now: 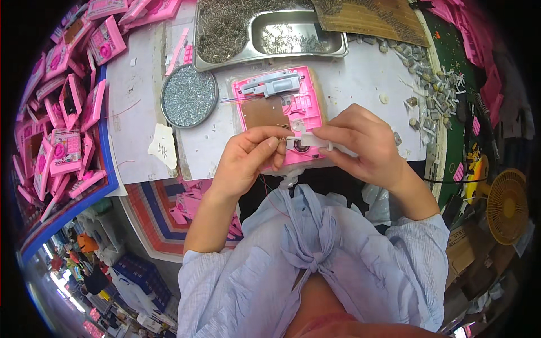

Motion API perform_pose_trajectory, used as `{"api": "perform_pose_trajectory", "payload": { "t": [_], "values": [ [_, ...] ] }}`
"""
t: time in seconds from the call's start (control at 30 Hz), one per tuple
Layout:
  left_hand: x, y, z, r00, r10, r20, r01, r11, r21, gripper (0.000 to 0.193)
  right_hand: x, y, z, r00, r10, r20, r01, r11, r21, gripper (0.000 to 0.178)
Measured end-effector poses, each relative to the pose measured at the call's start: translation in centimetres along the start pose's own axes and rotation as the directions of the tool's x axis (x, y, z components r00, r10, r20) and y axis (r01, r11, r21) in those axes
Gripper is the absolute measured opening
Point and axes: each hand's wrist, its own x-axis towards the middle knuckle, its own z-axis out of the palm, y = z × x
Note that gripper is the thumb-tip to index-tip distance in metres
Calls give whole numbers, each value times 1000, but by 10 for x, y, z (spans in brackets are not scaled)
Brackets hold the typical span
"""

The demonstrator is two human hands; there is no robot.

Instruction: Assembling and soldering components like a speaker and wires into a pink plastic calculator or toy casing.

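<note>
In front of me lies an opened pink plastic toy housing (pixel 313 106) with a brown board (pixel 262 114), a grey plastic mechanism (pixel 280 85) and thin wires in it. Above its near edge, my right hand (pixel 363 143) pinches a small whitish plastic part (pixel 309 139) between thumb and fingers. My left hand (pixel 251 158) is closed from the other side, its thumb and forefinger at the part's thin left end. Something small and brassy shows at those fingertips, too small to name. A round dark speaker-like piece (pixel 301 145) sits in the housing just below the part.
A round tin of small screws (pixel 189 96) stands left of the housing. Behind it is a metal tray (pixel 270 55) of small metal pieces. Loose small motor-like parts (pixel 420 73) lie at right. Pink toy housings (pixel 66 151) are heaped at left; a yellow fan (pixel 507 205) stands at right.
</note>
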Motion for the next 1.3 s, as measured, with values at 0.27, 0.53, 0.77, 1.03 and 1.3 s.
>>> {"api": "perform_pose_trajectory", "payload": {
  "t": [0.27, 0.53, 0.77, 1.03, 1.3],
  "values": [
    [-3, -3, 26, 994, -108, 4, 103, 954, 283, 24, -17, -1, -1, 994, -68, 84, 70, 997, -23, 38],
    [57, 15, 28, 897, 322, 303, -292, -84, 953, 25, -48, 18, -15, 976, 207, -69, -176, 934, 310, 34],
    [80, 24, 35, 969, 42, 244, -218, -326, 920, 22, -58, 19, -23, 966, 240, -99, -208, 943, 260, 34],
    [98, 26, 40, 967, -50, 252, -247, -449, 859, 18, -52, 16, -20, 971, 224, -85, -205, 961, 187, 34],
    [86, 14, 26, 901, 201, 384, -316, -302, 899, 15, -48, 17, -8, 960, 260, -107, -255, 965, 58, 33]
  ]
}}
